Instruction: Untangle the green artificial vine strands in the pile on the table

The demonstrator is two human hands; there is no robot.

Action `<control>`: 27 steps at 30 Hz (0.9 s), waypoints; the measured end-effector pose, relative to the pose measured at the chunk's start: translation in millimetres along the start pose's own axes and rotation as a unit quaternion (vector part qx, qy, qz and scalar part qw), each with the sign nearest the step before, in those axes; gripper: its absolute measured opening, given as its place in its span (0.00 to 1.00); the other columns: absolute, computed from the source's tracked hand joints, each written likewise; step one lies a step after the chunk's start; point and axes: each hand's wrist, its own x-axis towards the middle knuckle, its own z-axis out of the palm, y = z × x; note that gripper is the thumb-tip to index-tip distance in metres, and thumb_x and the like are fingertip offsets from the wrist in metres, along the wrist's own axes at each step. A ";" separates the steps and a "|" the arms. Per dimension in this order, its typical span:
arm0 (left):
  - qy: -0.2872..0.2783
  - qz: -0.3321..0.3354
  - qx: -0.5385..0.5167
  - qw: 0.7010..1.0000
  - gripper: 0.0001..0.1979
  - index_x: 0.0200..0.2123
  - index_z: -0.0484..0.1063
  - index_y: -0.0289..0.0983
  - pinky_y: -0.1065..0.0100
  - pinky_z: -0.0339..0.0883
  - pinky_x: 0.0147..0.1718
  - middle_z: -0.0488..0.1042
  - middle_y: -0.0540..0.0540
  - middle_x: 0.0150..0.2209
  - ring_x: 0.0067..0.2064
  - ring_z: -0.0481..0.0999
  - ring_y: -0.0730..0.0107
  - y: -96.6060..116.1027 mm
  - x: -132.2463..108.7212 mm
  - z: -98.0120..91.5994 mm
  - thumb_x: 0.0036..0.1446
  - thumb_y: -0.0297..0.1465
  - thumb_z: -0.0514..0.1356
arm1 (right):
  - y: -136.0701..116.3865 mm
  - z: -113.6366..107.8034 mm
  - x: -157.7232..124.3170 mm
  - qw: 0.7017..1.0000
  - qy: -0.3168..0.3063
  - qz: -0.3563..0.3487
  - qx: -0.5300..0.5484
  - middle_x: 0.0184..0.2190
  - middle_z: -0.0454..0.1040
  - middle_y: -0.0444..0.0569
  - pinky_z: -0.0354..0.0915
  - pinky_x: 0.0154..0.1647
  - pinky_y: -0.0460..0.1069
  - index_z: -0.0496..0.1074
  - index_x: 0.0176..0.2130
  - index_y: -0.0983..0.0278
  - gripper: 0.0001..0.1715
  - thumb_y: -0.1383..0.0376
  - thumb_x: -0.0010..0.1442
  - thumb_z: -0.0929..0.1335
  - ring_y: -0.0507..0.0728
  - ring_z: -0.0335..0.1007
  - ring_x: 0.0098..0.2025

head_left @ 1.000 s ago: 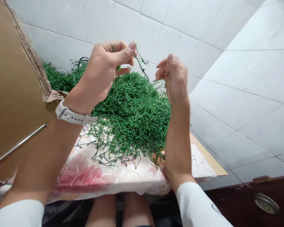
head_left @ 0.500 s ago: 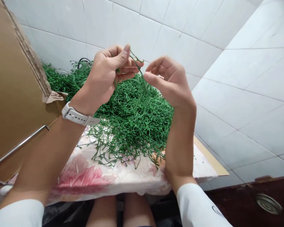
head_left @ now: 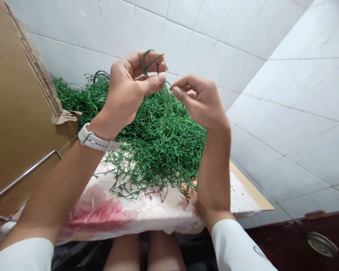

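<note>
A big heap of thin green plastic stems (head_left: pixel 155 146) lies on a flowered cloth (head_left: pixel 107 210) in front of me. Raised above the heap, my left hand (head_left: pixel 130 88) pinches a small bunch of green stems (head_left: pixel 165 101) between thumb and fingers; a loop of stem sticks up over the fingers and the rest hangs down. My right hand (head_left: pixel 202 99) is close beside it, its thumb and fingers closed on a stem of the same bunch. A white watch (head_left: pixel 94 141) is on my left wrist.
A brown cardboard box flap (head_left: pixel 17 94) stands at the left with a metal rod (head_left: pixel 22 175) below it. White wall tiles (head_left: pixel 285 94) fill the back and right. A dark floor with a round metal drain (head_left: pixel 322 242) lies at the lower right. My knees show under the cloth.
My right hand moved in from apart and closed on the bunch. My left thumb shifted down across the stems, and a loop now stands above its fingers.
</note>
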 end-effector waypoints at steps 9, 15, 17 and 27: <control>-0.004 0.085 0.045 0.995 0.16 0.32 0.77 0.43 0.66 0.69 0.40 0.75 0.52 0.35 0.40 0.72 0.71 -8.3 0.8 0.2 0.45 0.19 0.75 | -12.8 9.4 -4.2 0.999 -0.037 0.003 -0.020 0.22 0.62 0.43 0.54 0.23 0.46 0.70 0.24 0.62 0.25 0.50 0.61 0.76 0.49 0.55 0.26; -0.002 -0.015 -0.081 0.997 0.09 0.32 0.74 0.40 0.68 0.66 0.35 0.70 0.50 0.33 0.34 0.70 0.75 -0.1 -2.8 5.9 0.56 0.20 0.67 | -7.9 22.9 -3.3 0.993 -0.073 0.038 0.081 0.20 0.57 0.39 0.52 0.19 0.45 0.66 0.26 0.60 0.29 0.43 0.60 0.74 0.47 0.49 0.22; -0.002 -0.064 -0.102 0.993 0.08 0.30 0.71 0.40 0.68 0.65 0.33 0.67 0.49 0.29 0.32 0.66 0.74 5.7 -3.2 5.7 0.62 0.25 0.63 | -5.2 29.1 -3.3 0.986 -0.092 0.047 0.133 0.20 0.53 0.37 0.48 0.17 0.45 0.67 0.28 0.60 0.28 0.41 0.61 0.72 0.47 0.43 0.20; -0.079 -0.150 -0.163 0.972 0.28 0.21 0.48 0.42 0.65 0.39 0.17 0.35 0.55 0.21 0.22 0.35 0.77 21.9 -6.0 -2.0 0.69 0.45 0.57 | 9.7 65.6 -10.3 0.927 -0.178 -0.025 0.328 0.15 0.43 0.33 0.41 0.11 0.45 0.56 0.23 0.58 0.33 0.40 0.60 0.71 0.45 0.36 0.14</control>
